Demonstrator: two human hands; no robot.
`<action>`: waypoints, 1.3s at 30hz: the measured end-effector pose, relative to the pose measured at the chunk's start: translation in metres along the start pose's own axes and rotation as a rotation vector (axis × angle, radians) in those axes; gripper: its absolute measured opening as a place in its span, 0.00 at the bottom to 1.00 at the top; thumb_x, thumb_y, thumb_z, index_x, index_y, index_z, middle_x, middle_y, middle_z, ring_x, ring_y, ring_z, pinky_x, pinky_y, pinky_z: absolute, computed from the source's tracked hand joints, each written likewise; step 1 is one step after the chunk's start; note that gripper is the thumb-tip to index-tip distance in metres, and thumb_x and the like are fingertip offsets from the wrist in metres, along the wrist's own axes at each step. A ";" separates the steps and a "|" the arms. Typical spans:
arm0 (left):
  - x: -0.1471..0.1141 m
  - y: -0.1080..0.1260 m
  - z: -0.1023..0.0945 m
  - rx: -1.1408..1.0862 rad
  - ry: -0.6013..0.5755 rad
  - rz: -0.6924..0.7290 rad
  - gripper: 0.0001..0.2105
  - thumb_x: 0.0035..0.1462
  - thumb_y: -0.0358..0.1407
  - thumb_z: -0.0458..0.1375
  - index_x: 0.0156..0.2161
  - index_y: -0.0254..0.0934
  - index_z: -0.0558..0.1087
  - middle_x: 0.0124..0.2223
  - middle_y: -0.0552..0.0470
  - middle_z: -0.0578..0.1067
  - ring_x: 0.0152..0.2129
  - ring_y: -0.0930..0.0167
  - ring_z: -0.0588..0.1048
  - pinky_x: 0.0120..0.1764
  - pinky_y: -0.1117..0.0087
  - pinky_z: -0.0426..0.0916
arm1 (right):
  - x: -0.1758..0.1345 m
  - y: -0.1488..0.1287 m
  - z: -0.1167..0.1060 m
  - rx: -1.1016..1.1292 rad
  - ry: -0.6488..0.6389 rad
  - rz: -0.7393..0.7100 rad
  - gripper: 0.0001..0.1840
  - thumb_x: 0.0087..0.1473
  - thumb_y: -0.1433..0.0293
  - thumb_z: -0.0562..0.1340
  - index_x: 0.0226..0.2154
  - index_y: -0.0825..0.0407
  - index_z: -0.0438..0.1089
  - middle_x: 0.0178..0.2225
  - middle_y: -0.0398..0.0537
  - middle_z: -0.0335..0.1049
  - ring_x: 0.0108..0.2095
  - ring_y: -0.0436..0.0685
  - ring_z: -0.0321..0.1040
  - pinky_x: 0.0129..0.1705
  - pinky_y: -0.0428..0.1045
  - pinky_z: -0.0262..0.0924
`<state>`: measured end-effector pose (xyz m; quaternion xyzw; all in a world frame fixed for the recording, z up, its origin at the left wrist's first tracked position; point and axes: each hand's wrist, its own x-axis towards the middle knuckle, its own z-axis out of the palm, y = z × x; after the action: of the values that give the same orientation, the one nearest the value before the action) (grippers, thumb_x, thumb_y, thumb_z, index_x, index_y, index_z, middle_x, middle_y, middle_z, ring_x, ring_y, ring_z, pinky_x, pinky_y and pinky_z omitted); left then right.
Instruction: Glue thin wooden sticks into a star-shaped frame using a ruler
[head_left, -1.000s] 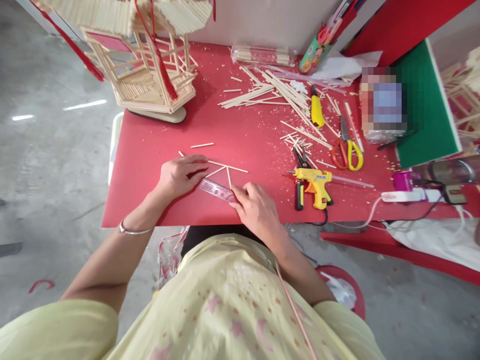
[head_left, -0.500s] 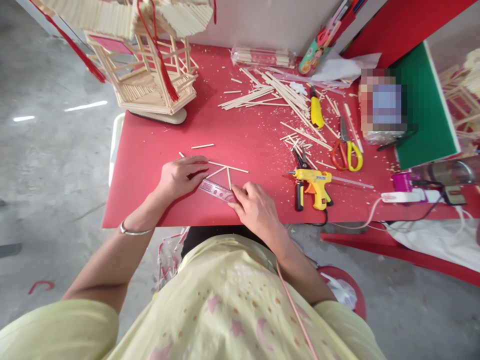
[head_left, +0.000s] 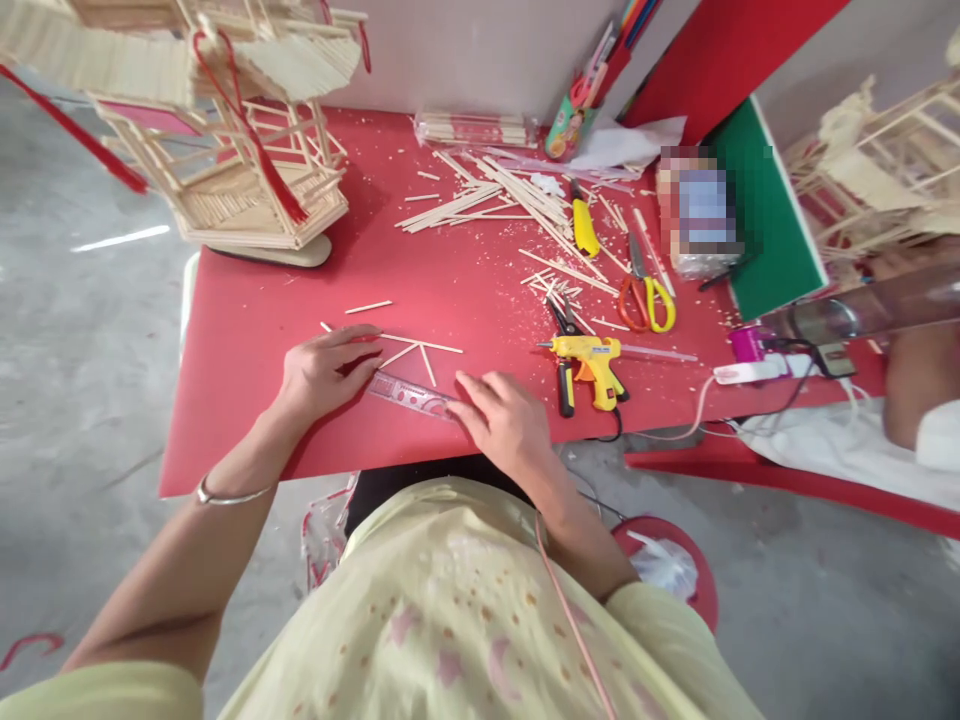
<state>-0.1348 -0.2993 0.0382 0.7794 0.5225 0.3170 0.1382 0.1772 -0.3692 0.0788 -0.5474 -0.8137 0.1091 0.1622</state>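
Observation:
Several thin wooden sticks lie joined or touching in a branching shape on the red tabletop. My left hand rests over their left part, fingers stretched flat, thumb by the left end of a clear plastic ruler. The ruler lies just below the sticks, between my two hands. My right hand is at the ruler's right end, its thumb touching or nearly touching it. The index finger is spread from the thumb and apart from the short slanting stick. One loose short stick lies above my left hand.
A stick-built pavilion model stands at the back left. Loose sticks, a yellow-handled cutter, scissors and a yellow glue gun lie to the right. Another person's arm shows at the right edge.
The view has swung right, so things sit further left. My right index finger has come away from the lower end of the slanting stick. My left hand stays over the sticks.

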 end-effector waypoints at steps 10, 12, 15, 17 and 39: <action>0.017 0.017 -0.002 0.060 0.069 0.138 0.13 0.68 0.47 0.61 0.41 0.44 0.86 0.59 0.49 0.83 0.49 0.60 0.81 0.56 0.52 0.76 | -0.047 0.119 -0.039 -0.268 0.306 0.540 0.34 0.54 0.71 0.59 0.63 0.59 0.72 0.53 0.65 0.75 0.53 0.71 0.70 0.54 0.63 0.66; 0.022 0.024 0.003 0.062 -0.010 0.140 0.16 0.68 0.52 0.61 0.46 0.45 0.85 0.63 0.48 0.80 0.58 0.58 0.77 0.63 0.49 0.71 | -0.048 0.122 -0.039 -0.247 0.284 0.576 0.33 0.55 0.69 0.59 0.63 0.57 0.71 0.51 0.63 0.76 0.51 0.70 0.71 0.51 0.61 0.66; 0.027 0.032 0.015 0.115 -0.103 0.117 0.31 0.62 0.64 0.63 0.57 0.43 0.81 0.67 0.43 0.76 0.67 0.51 0.71 0.68 0.45 0.65 | -0.047 0.117 -0.038 -0.259 0.291 0.636 0.29 0.58 0.65 0.58 0.60 0.55 0.73 0.50 0.62 0.76 0.49 0.70 0.71 0.50 0.60 0.66; 0.028 0.037 0.023 0.154 -0.136 0.083 0.42 0.57 0.70 0.62 0.64 0.40 0.76 0.69 0.38 0.73 0.70 0.47 0.67 0.70 0.42 0.61 | -0.046 0.117 -0.038 -0.274 0.257 0.664 0.27 0.59 0.62 0.58 0.58 0.55 0.75 0.48 0.62 0.75 0.49 0.70 0.71 0.50 0.61 0.66; 0.020 0.039 0.038 0.236 -0.206 0.059 0.47 0.62 0.68 0.57 0.74 0.37 0.63 0.76 0.36 0.62 0.75 0.49 0.59 0.76 0.42 0.46 | 0.027 0.019 -0.019 0.172 0.151 0.323 0.32 0.64 0.59 0.58 0.66 0.55 0.63 0.53 0.62 0.76 0.51 0.68 0.76 0.51 0.61 0.73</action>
<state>-0.0764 -0.2929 0.0379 0.8336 0.5160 0.1757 0.0890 0.1912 -0.3372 0.0933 -0.6618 -0.6884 0.1615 0.2493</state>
